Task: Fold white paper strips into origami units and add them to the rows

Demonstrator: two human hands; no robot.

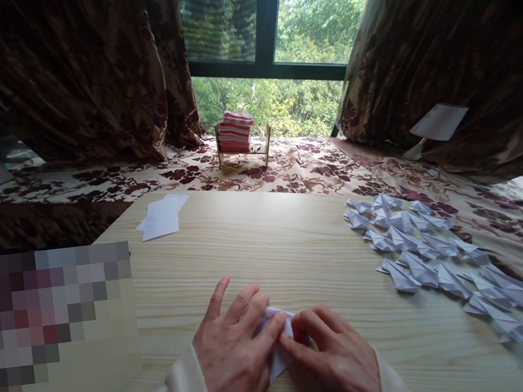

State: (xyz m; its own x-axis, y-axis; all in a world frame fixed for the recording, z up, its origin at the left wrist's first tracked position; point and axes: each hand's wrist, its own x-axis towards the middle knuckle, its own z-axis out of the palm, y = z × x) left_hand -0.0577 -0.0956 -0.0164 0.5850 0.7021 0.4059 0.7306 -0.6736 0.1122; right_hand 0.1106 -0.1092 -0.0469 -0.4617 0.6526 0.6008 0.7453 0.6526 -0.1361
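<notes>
**Two hands press a folded paper at the table's near edge**

Both hands meet over a small white paper (278, 315) that lies on the table (295, 242), close to the near edge and a little left of centre. The left hand (235, 353) lies flat on it, fingers spread and stretched toward the right, and covers most of the paper's left part. The right hand (333, 359) has its fingers bent, with the tips down on the fold next to the left fingertips. Whether it pinches the paper or only presses it cannot be told, because the hands hide most of the sheet. Only a peak between the fingers and a corner under the left palm show.

To the right, well apart from the hands, a heap (431, 252) of folded white pieces (all much the same pointed shape) runs along the table's right side toward the near corner. At the far left corner lie a few flat sheets (162, 217). A blurred patch covers the table's left part.

Beyond the table a flowered cloth (315, 168) spreads out. On it stands a small wooden rack (243, 151) bearing a pink striped stack (235, 131). Dark curtains (72, 73) hang on both sides of the window (265, 25), and a white card (439, 122) leans by the right one.
</notes>
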